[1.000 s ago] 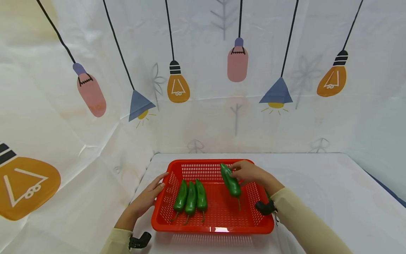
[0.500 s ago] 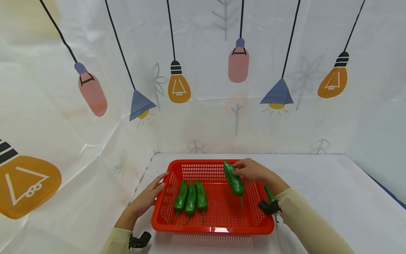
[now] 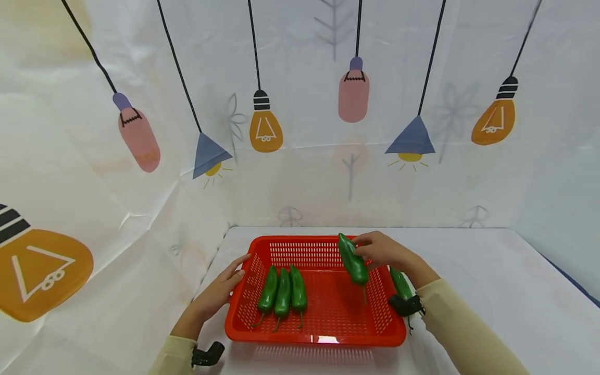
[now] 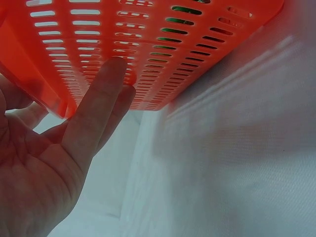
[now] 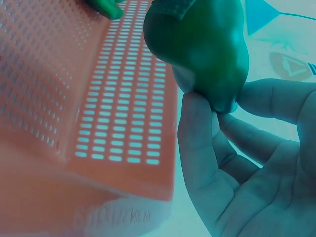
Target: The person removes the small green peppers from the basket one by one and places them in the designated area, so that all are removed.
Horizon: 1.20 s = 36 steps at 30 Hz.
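My right hand [image 3: 383,251] pinches a long green chili pepper [image 3: 352,260] between thumb and fingers, stem end down, over the right side of a red plastic basket [image 3: 316,338]. In the right wrist view the held pepper [image 5: 212,54] shows large, its lower tip between the thumb and fingertips. My left hand [image 3: 217,292] rests at the basket's left rim; in the left wrist view its extended fingers [image 4: 96,108] lie against the slotted outer wall. Three green peppers [image 3: 283,294] lie side by side in the left half of the basket.
Another green pepper [image 3: 400,283] lies outside the basket's right wall, partly hidden by the right wrist. The white-covered table [image 3: 478,297] extends to the right. A white wall sheet printed with hanging lamps [image 3: 410,136] stands behind and to the left.
My right hand has moved right and slightly up with the pepper, toward the basket's right rim. More of the pepper outside the basket shows now. The left hand stays in place.
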{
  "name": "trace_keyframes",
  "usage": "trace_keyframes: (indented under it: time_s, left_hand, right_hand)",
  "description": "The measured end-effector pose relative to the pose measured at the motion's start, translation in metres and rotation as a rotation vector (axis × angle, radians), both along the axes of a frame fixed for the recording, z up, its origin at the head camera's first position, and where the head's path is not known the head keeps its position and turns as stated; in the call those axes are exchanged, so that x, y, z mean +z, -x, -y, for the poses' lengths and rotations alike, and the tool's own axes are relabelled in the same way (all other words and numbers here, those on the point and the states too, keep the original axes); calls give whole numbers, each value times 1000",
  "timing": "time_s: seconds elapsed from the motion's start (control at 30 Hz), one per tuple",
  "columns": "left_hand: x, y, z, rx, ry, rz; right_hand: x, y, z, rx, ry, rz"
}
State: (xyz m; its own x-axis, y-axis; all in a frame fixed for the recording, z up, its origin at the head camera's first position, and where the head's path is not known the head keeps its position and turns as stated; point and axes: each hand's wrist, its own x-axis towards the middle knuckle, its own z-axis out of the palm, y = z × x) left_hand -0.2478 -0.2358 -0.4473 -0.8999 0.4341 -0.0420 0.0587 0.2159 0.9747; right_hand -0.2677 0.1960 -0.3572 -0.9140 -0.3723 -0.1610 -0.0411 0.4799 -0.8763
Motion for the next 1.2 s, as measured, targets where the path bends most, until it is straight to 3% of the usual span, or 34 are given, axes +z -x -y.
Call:
trace_keyframes:
  time_s: [0.6,1.2]
  left_hand:
    - [-2,2,0,5,5,0]
    - [-1,1,0,12,7,0]
  right_hand:
    - [2,-7,-21,-36,-13,-36]
    - [3,-11,-47,-27,22,-13]
